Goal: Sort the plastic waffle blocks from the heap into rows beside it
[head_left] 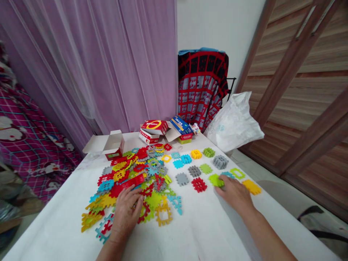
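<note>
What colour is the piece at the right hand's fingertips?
The interlocking piece is lime green, best seen in the head view.

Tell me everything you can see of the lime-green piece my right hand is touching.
The lime-green piece looks like plastic, with notched edges. Your right hand touches its right side, hiding part of it. It is right of a red piece; whether flat on the white table or slightly raised, I cannot tell.

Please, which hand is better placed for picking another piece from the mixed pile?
Probably the left hand: it is over the mixed pile, near a long red piece. The right hand is away from the pile, at a lime-green piece.
</note>
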Demonstrator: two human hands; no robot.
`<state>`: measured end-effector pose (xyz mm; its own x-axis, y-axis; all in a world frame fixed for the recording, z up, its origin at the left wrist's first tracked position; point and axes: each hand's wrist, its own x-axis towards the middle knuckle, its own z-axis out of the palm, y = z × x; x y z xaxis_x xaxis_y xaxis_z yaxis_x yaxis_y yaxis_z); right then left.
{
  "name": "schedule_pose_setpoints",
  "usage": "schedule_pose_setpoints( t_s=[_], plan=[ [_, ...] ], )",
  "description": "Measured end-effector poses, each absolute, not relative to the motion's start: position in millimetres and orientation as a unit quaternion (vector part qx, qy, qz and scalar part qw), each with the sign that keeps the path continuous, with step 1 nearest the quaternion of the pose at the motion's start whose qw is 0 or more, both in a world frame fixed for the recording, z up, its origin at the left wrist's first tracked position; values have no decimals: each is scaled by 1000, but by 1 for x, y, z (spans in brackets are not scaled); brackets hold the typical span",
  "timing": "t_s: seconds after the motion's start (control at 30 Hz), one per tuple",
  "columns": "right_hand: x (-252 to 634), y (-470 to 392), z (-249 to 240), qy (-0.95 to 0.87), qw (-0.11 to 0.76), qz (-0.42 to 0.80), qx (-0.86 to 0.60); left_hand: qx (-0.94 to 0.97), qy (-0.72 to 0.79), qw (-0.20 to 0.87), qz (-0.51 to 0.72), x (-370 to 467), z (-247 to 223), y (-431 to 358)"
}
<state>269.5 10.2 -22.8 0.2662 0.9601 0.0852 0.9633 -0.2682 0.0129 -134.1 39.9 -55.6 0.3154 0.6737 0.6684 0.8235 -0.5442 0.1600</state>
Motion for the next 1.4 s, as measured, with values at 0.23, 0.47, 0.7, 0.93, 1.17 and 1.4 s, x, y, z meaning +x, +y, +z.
schedule_pose_setpoints(
  t_s=[0.23,0.47,0.7,0.93,1.17,1.4],
  plan=[
    [269,11,-25,-606,16,-36,-795,-802,-467,128,-349,-131,-54,35],
    [268,13,-28,-592,6,-27,-805,-794,-478,124,-354,-125,-52,30],
    [269,15,-35,-595,30,-26,-803,-783,-476,143,-375,-121,-48,26],
    [271,15,-38,-598,50,-17,-799,-778,-485,158,-366,-119,-42,17],
    [268,13,-31,-602,46,-3,-797,-768,-504,160,-361,-112,-40,-1],
    [263,9,-26,-596,76,-8,-799,-762,-529,163,-337,-112,-44,-17]
  ],
)
